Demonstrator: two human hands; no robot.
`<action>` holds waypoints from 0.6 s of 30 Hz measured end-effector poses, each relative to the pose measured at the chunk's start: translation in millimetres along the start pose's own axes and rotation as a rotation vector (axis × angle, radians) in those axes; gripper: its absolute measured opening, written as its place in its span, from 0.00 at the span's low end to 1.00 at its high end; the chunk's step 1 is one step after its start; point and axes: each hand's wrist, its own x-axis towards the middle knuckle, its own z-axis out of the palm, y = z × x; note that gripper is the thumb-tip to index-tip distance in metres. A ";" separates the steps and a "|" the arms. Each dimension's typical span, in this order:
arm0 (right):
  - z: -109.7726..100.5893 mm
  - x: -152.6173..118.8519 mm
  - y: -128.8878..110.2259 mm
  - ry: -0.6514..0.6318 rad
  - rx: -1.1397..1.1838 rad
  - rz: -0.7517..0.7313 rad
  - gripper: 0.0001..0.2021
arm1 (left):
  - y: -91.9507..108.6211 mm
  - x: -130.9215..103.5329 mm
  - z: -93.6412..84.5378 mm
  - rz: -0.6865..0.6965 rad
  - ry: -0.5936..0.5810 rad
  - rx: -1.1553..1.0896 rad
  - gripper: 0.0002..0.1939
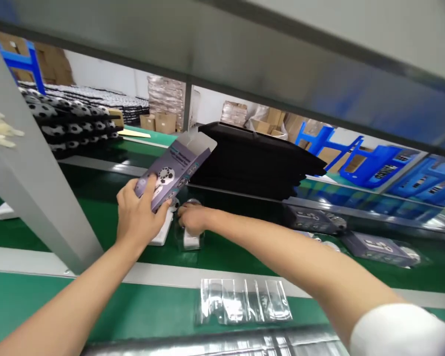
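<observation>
A purple carton [176,165] printed with a white round gadget is tilted, its open end flap raised towards the far side. It sits just in front of the black stack of trays [252,160]. Below the carton, a small white item in clear wrap [190,237] stands on the green table [40,301].

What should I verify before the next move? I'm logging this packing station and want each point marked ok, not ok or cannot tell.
1. Left hand grips the purple carton: ok.
2. Carton's far end flap open: ok.
3. Right hand on the small white item on the green belt: ok; whether it is gripped, cannot tell.
4. Carton empty inside: cannot tell.
5. Clear plastic bags lying within reach: ok.
6. Black tray stack apart from both hands: ok.
</observation>
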 end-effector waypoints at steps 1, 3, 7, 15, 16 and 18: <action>5.2 -1.3 5.7 -0.055 -0.164 0.004 0.12 | -0.7 0.5 -2.4 -0.007 -0.006 0.019 0.33; 9.5 -27.3 26.2 -0.159 -0.420 0.020 0.18 | -0.2 1.9 -5.5 -0.002 -0.050 0.074 0.30; -7.9 -111.2 85.6 -0.187 -0.473 0.120 0.21 | 2.5 3.1 -6.8 0.128 -0.177 0.210 0.27; -31.3 -159.2 99.1 0.135 -0.397 0.280 0.20 | 10.4 -4.8 22.9 0.558 -0.303 -0.024 0.26; -28.0 -156.3 98.8 0.130 -0.366 0.218 0.17 | 12.2 -6.7 28.8 0.597 -0.292 -0.102 0.26; -23.5 -159.9 110.0 0.043 -0.289 0.309 0.17 | 16.6 -10.3 39.3 0.521 -0.253 -0.231 0.33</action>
